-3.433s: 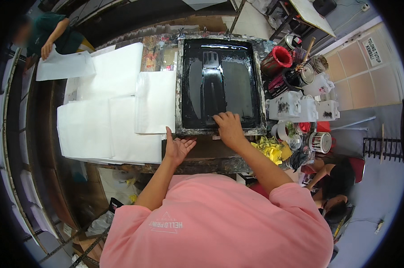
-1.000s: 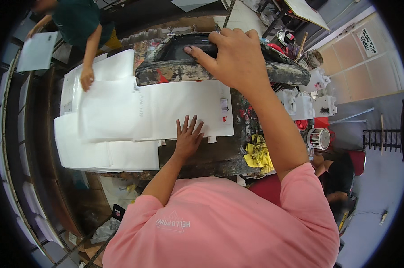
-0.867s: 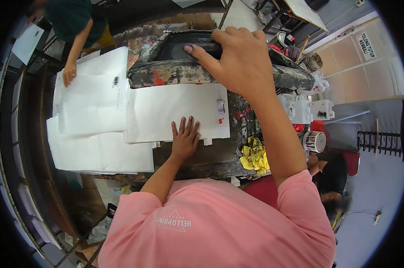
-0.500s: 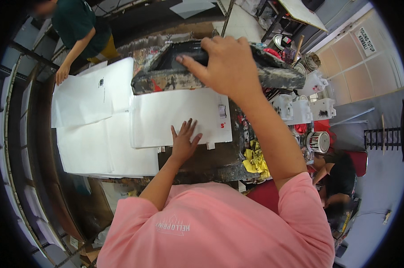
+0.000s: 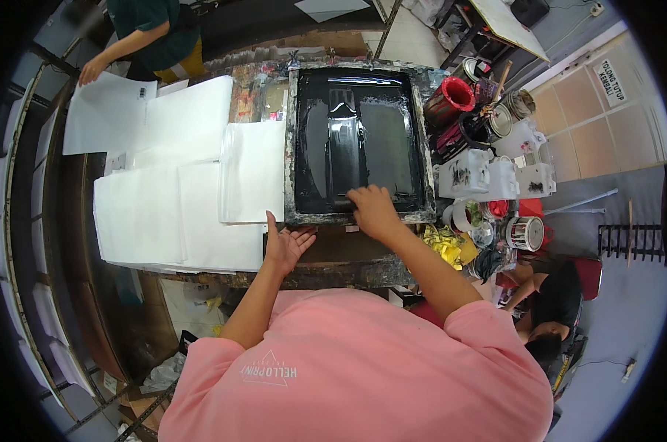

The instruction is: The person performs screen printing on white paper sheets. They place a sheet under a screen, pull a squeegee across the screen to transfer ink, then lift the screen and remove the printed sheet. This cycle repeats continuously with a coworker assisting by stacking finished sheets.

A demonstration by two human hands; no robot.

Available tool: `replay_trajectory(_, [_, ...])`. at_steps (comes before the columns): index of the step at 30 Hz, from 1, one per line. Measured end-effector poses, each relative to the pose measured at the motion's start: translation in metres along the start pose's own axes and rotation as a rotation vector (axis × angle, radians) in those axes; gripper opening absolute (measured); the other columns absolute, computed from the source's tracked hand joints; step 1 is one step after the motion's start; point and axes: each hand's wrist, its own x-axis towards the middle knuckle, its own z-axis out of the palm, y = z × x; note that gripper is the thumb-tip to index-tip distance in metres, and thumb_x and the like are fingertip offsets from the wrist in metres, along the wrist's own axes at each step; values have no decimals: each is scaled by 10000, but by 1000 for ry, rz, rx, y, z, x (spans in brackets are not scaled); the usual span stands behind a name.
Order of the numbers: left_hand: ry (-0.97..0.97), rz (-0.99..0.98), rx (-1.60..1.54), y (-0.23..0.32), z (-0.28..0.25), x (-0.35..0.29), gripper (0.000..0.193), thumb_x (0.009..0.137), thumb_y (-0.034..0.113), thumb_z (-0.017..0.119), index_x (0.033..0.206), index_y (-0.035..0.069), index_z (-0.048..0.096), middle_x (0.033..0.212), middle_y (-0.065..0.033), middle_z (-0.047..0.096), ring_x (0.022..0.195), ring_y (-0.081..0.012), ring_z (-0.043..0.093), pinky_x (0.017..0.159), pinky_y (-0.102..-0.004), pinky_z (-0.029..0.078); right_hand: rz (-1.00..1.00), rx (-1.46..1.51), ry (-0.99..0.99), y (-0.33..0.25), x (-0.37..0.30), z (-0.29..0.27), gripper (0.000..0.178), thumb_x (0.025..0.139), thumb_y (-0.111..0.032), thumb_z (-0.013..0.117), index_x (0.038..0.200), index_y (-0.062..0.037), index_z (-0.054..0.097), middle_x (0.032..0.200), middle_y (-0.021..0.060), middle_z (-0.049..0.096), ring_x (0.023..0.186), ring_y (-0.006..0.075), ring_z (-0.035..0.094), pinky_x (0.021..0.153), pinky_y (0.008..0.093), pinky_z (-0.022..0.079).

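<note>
1. Screen-printing frame (image 5: 291,147), x1, rails crusted w/ old ink. Flat on tabletop (image 5: 341,250), directly in front of worker in pink shirt (image 5: 348,353). Inside: black ink (image 5: 345,166), shiny down ctr.
2. R hand (image 5: 375,211): over frame's near rail, fingers bent, tips nr inky inner edge. Whether it grips anything, can't tell from where I stand.
3. L hand (image 5: 288,244): wide open, palm partly up, fingers spread, nothing in it. Just by frame's near L corner; can't tell if tips touch.
4. White sheet (image 5: 252,173): flat, R edge at frame's L side.
5. Paper stacks (image 5: 142,221), white, overlapping, farther L on tabletop.
6. Co-worker's hand (image 5: 92,70), far L: holds loose sheet (image 5: 109,118) by one corner.
7. R of frame, clustered: red-coated tub (image 5: 451,94), white jugs (image 5: 470,171) w/ black smears.
8. Same side, nearer: crumpled yellow material (image 5: 445,243), spattered white bucket (image 5: 525,233).
9. Seated person (image 5: 558,295), dk top, low R.
</note>
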Motion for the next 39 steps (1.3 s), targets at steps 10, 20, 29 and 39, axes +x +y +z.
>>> replay_trajectory(10, [136,-124,68,4,-6,21,1306,933,905,432,1659,-57,-70,1626,-339,330,1493,-462,440,1228,-515,418,29,-186,156,25,80,46,376,874,-92,701,1245,-141,661,1189,48,665,1144,275,618,992,531,415])
replay_trajectory(20, [14,-87,155,16,10,-6,1152,991,868,349,1656,-39,96,1571,-297,442,1439,-405,525,1222,-483,417,46,-185,-75,74,180,-10,393,910,-161,719,1293,-145,632,1206,63,685,1158,302,639,1000,562,430])
replay_trajectory(29, [-79,229,303,31,47,-57,927,1069,776,213,1437,-51,411,1376,-252,668,1349,-357,615,1186,-497,440,32,-81,119,-41,7,-104,437,929,-431,731,1185,-86,650,1065,130,627,1034,329,587,901,511,428])
replay_trajectory(39, [473,781,1936,60,40,-22,862,1064,645,486,1682,73,303,1723,-285,264,1619,-498,139,1262,-718,47,-93,-237,732,-39,101,-220,578,933,-629,679,852,-64,770,822,106,675,849,290,616,873,469,369])
